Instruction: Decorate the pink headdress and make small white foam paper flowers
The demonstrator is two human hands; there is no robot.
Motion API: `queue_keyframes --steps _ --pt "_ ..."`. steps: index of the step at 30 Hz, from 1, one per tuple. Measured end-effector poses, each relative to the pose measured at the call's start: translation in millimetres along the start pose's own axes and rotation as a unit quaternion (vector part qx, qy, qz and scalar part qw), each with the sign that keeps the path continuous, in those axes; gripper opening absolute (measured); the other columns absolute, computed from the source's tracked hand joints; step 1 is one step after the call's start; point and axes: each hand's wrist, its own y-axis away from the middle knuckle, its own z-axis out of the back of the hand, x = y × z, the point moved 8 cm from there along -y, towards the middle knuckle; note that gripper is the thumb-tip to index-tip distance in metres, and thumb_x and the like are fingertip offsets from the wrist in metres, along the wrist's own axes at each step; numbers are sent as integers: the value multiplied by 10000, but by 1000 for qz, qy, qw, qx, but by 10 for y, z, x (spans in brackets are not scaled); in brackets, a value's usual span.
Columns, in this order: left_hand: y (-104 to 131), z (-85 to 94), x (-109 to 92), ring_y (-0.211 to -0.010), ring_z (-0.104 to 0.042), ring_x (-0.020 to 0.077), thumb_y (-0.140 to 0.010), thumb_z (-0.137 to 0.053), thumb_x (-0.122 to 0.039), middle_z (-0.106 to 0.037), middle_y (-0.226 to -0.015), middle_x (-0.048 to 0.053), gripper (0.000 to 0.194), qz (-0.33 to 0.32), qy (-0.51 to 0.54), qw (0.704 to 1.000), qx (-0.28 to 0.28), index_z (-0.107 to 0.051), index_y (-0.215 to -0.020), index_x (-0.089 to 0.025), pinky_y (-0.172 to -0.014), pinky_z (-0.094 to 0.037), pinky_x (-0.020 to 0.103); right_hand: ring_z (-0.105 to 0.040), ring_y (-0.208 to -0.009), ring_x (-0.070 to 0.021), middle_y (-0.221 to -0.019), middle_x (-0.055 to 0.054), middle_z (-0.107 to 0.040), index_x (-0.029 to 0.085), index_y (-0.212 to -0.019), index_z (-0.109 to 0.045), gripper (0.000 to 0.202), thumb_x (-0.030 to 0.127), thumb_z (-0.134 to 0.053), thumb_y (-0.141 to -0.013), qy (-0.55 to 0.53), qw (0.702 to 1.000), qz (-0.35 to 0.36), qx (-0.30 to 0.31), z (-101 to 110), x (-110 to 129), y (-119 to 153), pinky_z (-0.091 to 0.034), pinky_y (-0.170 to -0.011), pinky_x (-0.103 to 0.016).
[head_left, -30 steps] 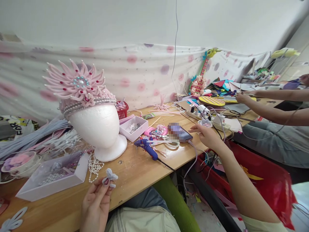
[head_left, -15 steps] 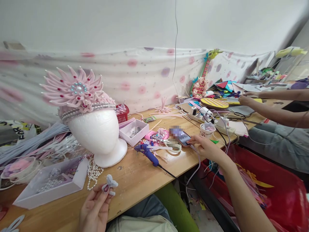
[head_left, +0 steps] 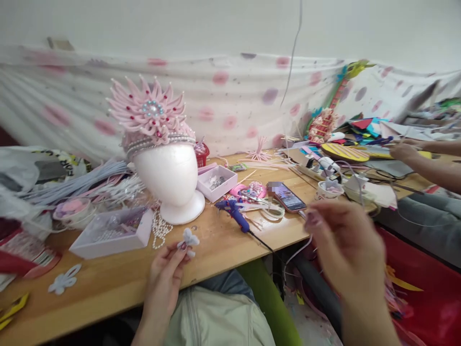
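My left hand [head_left: 166, 276] pinches a small pale grey-blue fuzzy flower [head_left: 188, 239] over the table's front edge. Raised at the right is my right hand [head_left: 345, 240], smeared by motion, its fingers curled; whether it holds anything cannot be made out. Just left of it, a phone [head_left: 288, 197] with a lit screen lies on the table, a cable at its near end. A blue glue gun [head_left: 234, 214] rests in front of scissors. Behind my left hand stands a white foam head [head_left: 167, 175] wearing a pink petalled headdress [head_left: 149, 113] with pearls and red beads.
An open white box of beads [head_left: 111, 233] and another grey-blue flower [head_left: 65, 279] lie at the left. A smaller box [head_left: 217, 182] sits behind the glue gun. Right are a paper cup [head_left: 329, 190], cables, a power strip and another person's arms [head_left: 432, 156].
My right hand has left the phone and come up toward the camera. The phone's screen now shows brighter. My left hand still holds the flower. The view has turned left.
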Motion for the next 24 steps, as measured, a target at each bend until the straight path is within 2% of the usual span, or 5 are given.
queue_keyframes --steps 4,8,11,15,24 --pt "196 -200 -101 -531 -621 97 -455 -910 -283 -713 -630 19 394 -3 -39 998 47 -666 -723 -129 -524 -525 176 -615 -678 -166 -861 -45 -662 209 -1163 -528 272 390 -507 -961 -117 927 -75 347 -1227 454 648 -486 -591 -274" --pt "306 -269 -151 -500 -598 76 -534 -890 -294 -701 -603 3 331 -1 -82 992 93 -674 -719 -125 -509 -506 159 -593 -671 -137 -860 -44 -638 180 -1022 -573 281 424 -439 -985 -276 870 -174 369 -1780 378 924 -479 -544 -226" --pt "313 -248 -123 -496 -609 71 -571 -884 -336 -710 -609 10 340 11 -76 991 112 -703 -760 -120 -525 -527 157 -525 -545 -99 -734 -10 -594 169 -869 -588 301 434 -480 -964 -338 859 -203 326 -1835 253 919 -442 -471 -194" --pt "313 -200 -59 -559 -665 91 -592 -880 -354 -743 -695 17 372 17 -37 993 108 -727 -858 -143 -585 -579 183 -523 -562 -94 -699 -9 -599 165 -846 -658 262 379 -539 -939 -320 887 -178 282 -1731 237 871 -453 -509 -182" --pt "309 -124 -158 -557 -653 90 -721 -797 -325 -723 -651 -13 184 -105 -118 981 116 -755 -832 -184 -558 -571 167 -543 -549 -94 -685 -15 -615 160 -826 -712 232 360 -611 -884 -350 873 -204 272 -1749 286 898 -498 -491 -174"
